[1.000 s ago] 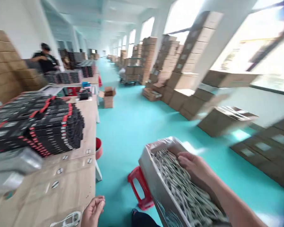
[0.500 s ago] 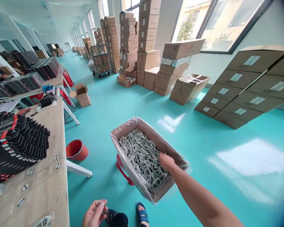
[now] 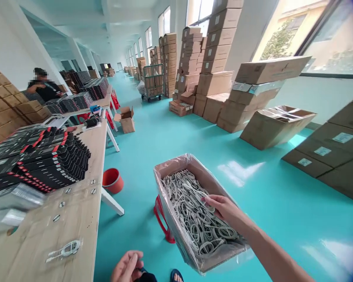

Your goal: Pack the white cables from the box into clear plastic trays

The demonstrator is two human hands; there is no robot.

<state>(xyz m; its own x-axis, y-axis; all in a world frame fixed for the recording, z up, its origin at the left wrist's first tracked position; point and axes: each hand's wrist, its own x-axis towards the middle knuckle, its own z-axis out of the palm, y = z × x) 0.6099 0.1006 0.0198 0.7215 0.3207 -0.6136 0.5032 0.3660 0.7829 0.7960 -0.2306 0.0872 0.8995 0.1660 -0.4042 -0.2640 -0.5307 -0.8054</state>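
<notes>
Right hand point(image 3: 225, 209) has stretched its fingers point(image 3: 211, 200), held together, onto the cables point(image 3: 191, 211) in the carton point(image 3: 176, 166); any clamp cannot be told. Left hand point(image 3: 128, 267), fingers apart, sits below the carton.

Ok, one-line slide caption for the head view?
Right hand over a plastic-lined carton of coiled pale cables beside a wooden workbench.

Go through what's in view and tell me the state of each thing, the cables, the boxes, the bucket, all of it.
white cables, coiled, heaped loose
plastic-lined cardboard box, open, filled
right hand, over the white cables, grip unclear
left hand, open, empty
red bucket, on the floor, mouth open
small cardboard box, flaps open
wheeled wire cart, loaded with cartons
</notes>
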